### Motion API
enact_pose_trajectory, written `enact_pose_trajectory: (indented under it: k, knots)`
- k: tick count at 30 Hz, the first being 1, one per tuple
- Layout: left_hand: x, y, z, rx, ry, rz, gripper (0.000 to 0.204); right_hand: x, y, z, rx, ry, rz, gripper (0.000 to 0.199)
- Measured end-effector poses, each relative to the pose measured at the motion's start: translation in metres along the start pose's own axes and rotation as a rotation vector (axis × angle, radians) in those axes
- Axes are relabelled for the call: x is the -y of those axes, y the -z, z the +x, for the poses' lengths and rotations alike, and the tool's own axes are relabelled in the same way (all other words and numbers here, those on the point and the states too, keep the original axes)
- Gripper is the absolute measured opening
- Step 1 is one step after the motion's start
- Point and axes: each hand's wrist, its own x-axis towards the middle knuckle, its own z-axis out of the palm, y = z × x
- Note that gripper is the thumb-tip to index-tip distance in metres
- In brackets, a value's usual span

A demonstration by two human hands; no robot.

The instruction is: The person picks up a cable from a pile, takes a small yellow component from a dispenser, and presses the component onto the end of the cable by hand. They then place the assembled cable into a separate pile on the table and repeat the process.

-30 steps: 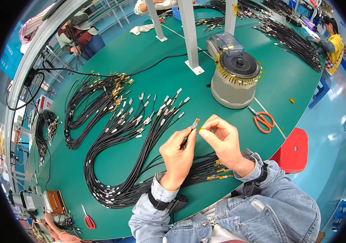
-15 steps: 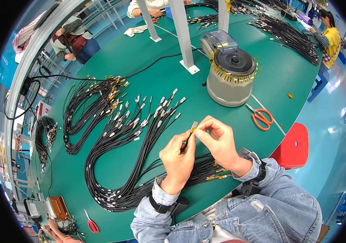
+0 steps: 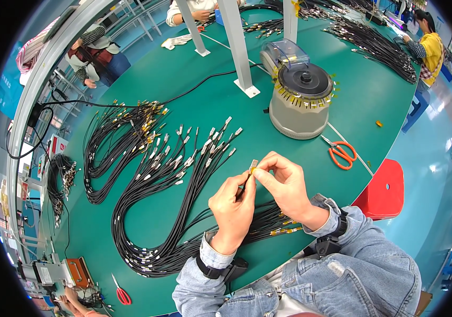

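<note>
A small white sign (image 3: 58,145) with a red patch stood by the desk's (image 3: 183,90) left rim. A teal-blue panel (image 3: 8,84) hung farther left. Small white labels (image 3: 189,161) wrapped the black cables lying across the green desk.

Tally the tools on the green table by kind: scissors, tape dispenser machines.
Orange-handled scissors: 1
Red-handled scissors: 1
Grey round tape dispenser machine: 1
Total: 3
</note>
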Motion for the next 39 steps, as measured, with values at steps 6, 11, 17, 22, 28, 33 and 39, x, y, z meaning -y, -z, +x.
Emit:
enact_pose_trajectory:
  k: [6,11,17,22,28,33,39]
  knots:
    - [-0.002,0.001,-0.001,0.035,0.015,-0.007,0.006,0.002,0.000,0.000,-0.001,0.004,0.007,0.005]
    - [0.001,0.007,-0.001,0.126,0.387,-0.393,0.012,0.004,-0.001,-0.001,0.012,-0.018,0.008,0.005]
    - [-0.007,0.013,0.010,0.191,0.690,-0.685,0.024,0.004,-0.003,-0.002,0.039,0.069,-0.042,0.009]
    - [-0.010,0.016,0.012,0.169,0.748,-0.749,0.027,0.010,-0.005,-0.002,-0.029,-0.097,0.073,0.009]
    - [-0.007,0.015,0.010,0.188,0.712,-0.758,0.028,0.006,-0.002,-0.002,0.073,-0.033,0.109,0.008]
    - [-0.008,0.013,0.009,0.193,0.702,-0.770,0.022,0.003,0.001,-0.001,0.115,0.015,0.030,0.006]
    - [-0.011,0.010,0.005,0.068,0.495,-0.742,0.014,0.003,0.001,0.000,0.076,0.013,0.042,0.005]
